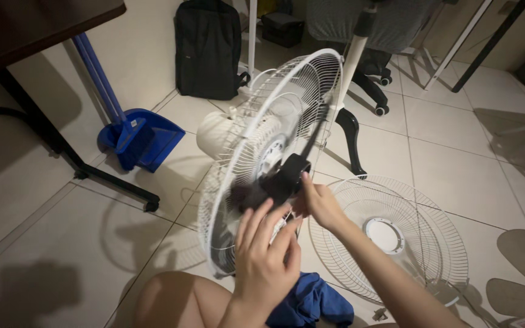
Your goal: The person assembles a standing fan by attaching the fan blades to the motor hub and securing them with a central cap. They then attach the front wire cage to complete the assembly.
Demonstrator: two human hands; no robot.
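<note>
A: Knee (174, 297) bare at the bottom edge, blue cloth (311, 302) bunched beside it on the tiled floor (469, 164). Left hand (265, 261) raised just above, palm away from the camera, fingers (256, 222) spread and released, tips touching or nearly touching the rear grille (256, 158) near its lower middle.

B: And the other hand?

A: Right hand (318, 203) reaches in from the right. Its fingers are closed on the dark fan blade (284, 176), at the hub end. The blade blurs in the frame, so the exact grip is hard to read.

B: Where does the fan sit?

A: Fan head tilted over, low, close in front of the person. White motor housing (220, 133) behind the grille, white pole (353, 51) running up and away. Front grille (390, 234) lies flat on the floor to the right, apart from the fan, already off.

B: Step in hand?

A: My reading: work on the blade at the spindle, with the front guard removed. Whether it goes on or comes off, I cannot tell.

B: What does the next move call for?

A: Likely a steady left hand on the grille to hold the head still while the right works the hub straight along the shaft. Thin wires flex easily, so light pressure.

B: Surroundings?

A: Blue dustpan (144, 140) by the desk (31, 27) leg at left, black backpack (208, 48) against the wall, office chair base (375, 73) behind.
</note>
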